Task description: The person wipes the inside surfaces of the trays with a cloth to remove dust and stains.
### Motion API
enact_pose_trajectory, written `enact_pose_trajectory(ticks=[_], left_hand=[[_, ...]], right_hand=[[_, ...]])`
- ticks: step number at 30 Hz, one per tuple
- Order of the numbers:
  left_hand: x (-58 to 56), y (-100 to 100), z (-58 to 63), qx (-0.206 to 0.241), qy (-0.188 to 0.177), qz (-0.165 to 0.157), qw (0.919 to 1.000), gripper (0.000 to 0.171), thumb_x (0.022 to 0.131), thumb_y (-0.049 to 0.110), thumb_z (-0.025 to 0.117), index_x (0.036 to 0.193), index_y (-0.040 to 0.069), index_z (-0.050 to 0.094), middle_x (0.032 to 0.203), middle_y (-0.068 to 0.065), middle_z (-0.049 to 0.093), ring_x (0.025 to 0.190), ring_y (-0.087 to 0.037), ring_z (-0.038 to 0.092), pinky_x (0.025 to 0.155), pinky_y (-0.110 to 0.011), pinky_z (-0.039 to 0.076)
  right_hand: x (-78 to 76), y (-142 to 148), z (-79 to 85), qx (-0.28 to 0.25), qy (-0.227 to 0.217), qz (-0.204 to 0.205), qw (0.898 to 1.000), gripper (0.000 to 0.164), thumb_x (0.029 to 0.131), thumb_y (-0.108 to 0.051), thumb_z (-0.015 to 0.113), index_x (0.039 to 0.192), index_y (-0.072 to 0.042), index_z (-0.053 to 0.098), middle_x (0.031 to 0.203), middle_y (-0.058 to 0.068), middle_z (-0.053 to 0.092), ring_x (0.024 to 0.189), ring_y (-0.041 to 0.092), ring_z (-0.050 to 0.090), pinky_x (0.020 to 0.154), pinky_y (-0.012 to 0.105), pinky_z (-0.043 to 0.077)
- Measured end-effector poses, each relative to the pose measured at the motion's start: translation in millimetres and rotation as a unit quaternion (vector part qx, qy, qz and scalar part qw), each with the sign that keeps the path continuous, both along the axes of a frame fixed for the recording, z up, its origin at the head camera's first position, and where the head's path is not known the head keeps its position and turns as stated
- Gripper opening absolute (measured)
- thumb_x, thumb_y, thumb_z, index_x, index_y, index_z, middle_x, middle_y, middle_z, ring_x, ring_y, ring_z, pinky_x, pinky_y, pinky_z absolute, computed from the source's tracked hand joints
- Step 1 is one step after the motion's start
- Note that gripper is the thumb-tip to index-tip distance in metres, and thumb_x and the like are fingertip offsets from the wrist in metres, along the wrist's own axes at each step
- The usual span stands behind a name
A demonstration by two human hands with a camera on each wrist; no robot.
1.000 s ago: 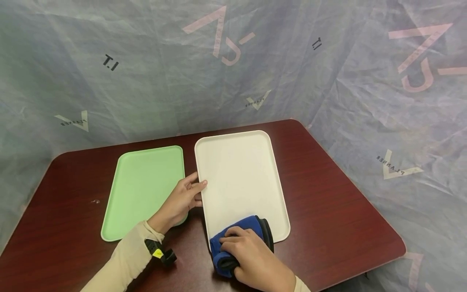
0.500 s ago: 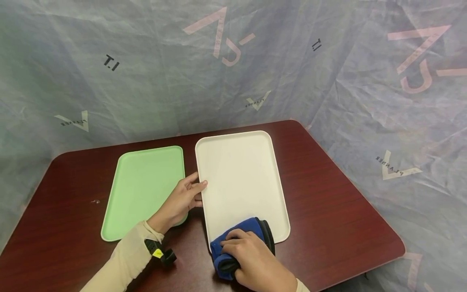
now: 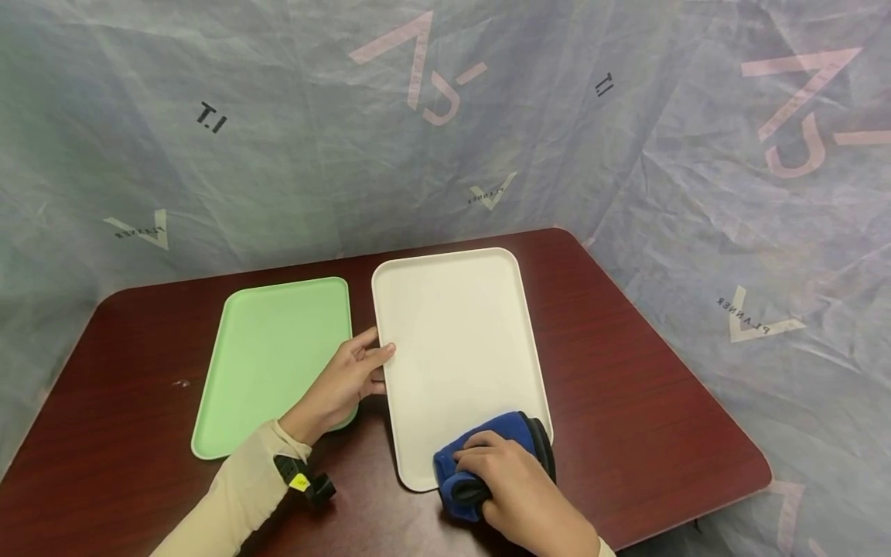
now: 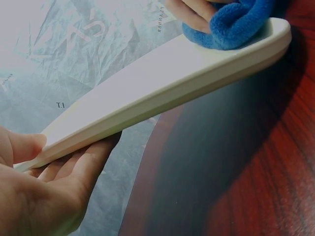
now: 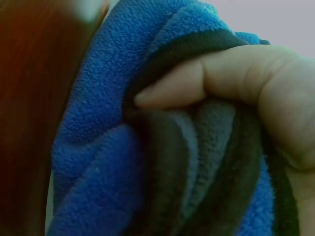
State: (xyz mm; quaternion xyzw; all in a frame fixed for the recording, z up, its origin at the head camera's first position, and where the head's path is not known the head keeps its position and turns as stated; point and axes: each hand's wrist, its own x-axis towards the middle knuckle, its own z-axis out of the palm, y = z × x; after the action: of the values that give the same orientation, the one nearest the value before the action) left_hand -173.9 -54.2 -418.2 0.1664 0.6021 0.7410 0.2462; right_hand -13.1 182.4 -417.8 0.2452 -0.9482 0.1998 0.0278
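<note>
A white rectangular tray is held above the table by my left hand. The thumb lies on top of its left rim and the fingers are underneath, as the left wrist view shows. My right hand grips a folded blue cloth with black edging at the tray's near right corner. In the right wrist view the thumb presses into the folds of the fuzzy cloth. That near right corner is hidden under the cloth.
A green tray lies on the dark red table, left of the white one and partly behind my left hand. Printed grey sheeting hangs behind and to the right. A black strap circles my left wrist.
My right hand has slid the blue cloth to the right along the tray's near end, uncovering the near left corner. The left hand and the tray have stayed almost still.
</note>
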Motion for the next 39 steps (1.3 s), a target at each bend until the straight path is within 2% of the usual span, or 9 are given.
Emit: enact_pose_trajectory(ticks=[9, 18, 23, 26, 30, 34, 39], left_hand=[[-0.2, -0.2, -0.5, 0.002, 0.003, -0.006, 1.0, 0.046, 0.106, 0.021, 0.051, 0.148, 0.006, 0.04, 0.113, -0.01, 0.071, 0.092, -0.022, 0.072, 0.078, -0.041, 0.06], [-0.2, -0.9, -1.6, 0.003, 0.009, -0.011, 0.9999, 0.047, 0.106, 0.021, 0.052, 0.149, 0.006, 0.04, 0.112, -0.012, 0.071, 0.091, -0.024, 0.072, 0.079, -0.044, 0.059], [-0.4, 0.7, -3.1, 0.003, 0.011, -0.005, 0.9999, 0.047, 0.106, 0.021, 0.051, 0.149, 0.007, 0.04, 0.115, -0.014, 0.07, 0.093, -0.025, 0.072, 0.079, -0.045, 0.059], [0.4, 5.0, -4.0, -0.004, 0.008, 0.002, 1.0, 0.046, 0.106, 0.022, 0.051, 0.149, 0.008, 0.041, 0.117, -0.016, 0.069, 0.094, -0.026, 0.072, 0.078, -0.045, 0.059], [1.6, 10.0, -5.5, -0.023, -0.01, 0.015, 0.9996, 0.043, 0.107, 0.021, 0.049, 0.147, 0.006, 0.042, 0.116, -0.019, 0.068, 0.093, -0.027, 0.072, 0.077, -0.045, 0.06], [0.2, 10.5, -9.2, -0.037, -0.034, 0.041, 0.9979, 0.042, 0.107, 0.019, 0.049, 0.146, 0.004, 0.042, 0.111, -0.018, 0.07, 0.089, -0.025, 0.073, 0.076, -0.043, 0.06], [-5.9, 13.4, -14.3, -0.054, -0.042, 0.054, 0.9962, 0.043, 0.107, 0.02, 0.048, 0.147, 0.004, 0.041, 0.111, -0.017, 0.07, 0.089, -0.025, 0.073, 0.076, -0.042, 0.06]], right_hand=[[7.2, 26.9, 1.5, -0.027, -0.024, -0.096, 0.995, 0.059, 0.059, 0.019, 0.058, 0.108, -0.01, 0.076, 0.111, 0.001, 0.068, 0.104, 0.016, 0.064, 0.084, 0.036, 0.056], [9.1, 51.4, 6.6, -0.037, -0.075, -0.184, 0.979, 0.057, 0.061, 0.022, 0.062, 0.103, -0.013, 0.077, 0.109, -0.003, 0.067, 0.106, 0.021, 0.064, 0.08, 0.038, 0.056], [8.7, 55.3, 8.4, -0.033, -0.08, -0.209, 0.974, 0.054, 0.062, 0.022, 0.064, 0.1, -0.014, 0.077, 0.107, -0.004, 0.068, 0.106, 0.022, 0.063, 0.079, 0.038, 0.056], [9.9, 56.1, 8.3, -0.036, -0.056, -0.201, 0.977, 0.055, 0.061, 0.021, 0.062, 0.1, -0.016, 0.077, 0.105, -0.006, 0.068, 0.104, 0.017, 0.064, 0.078, 0.035, 0.055], [10.5, 60.2, 9.1, -0.092, 0.015, -0.165, 0.982, 0.065, 0.057, 0.022, 0.058, 0.103, -0.021, 0.075, 0.107, -0.009, 0.068, 0.103, 0.011, 0.065, 0.077, 0.032, 0.056], [6.2, 64.5, 13.4, -0.148, 0.079, -0.13, 0.977, 0.073, 0.054, 0.023, 0.056, 0.107, -0.024, 0.073, 0.116, -0.008, 0.067, 0.109, 0.012, 0.063, 0.08, 0.036, 0.057], [2.3, 73.3, 16.7, -0.152, 0.115, -0.121, 0.974, 0.07, 0.058, 0.023, 0.057, 0.11, -0.021, 0.074, 0.12, -0.004, 0.067, 0.114, 0.017, 0.061, 0.081, 0.043, 0.058]])
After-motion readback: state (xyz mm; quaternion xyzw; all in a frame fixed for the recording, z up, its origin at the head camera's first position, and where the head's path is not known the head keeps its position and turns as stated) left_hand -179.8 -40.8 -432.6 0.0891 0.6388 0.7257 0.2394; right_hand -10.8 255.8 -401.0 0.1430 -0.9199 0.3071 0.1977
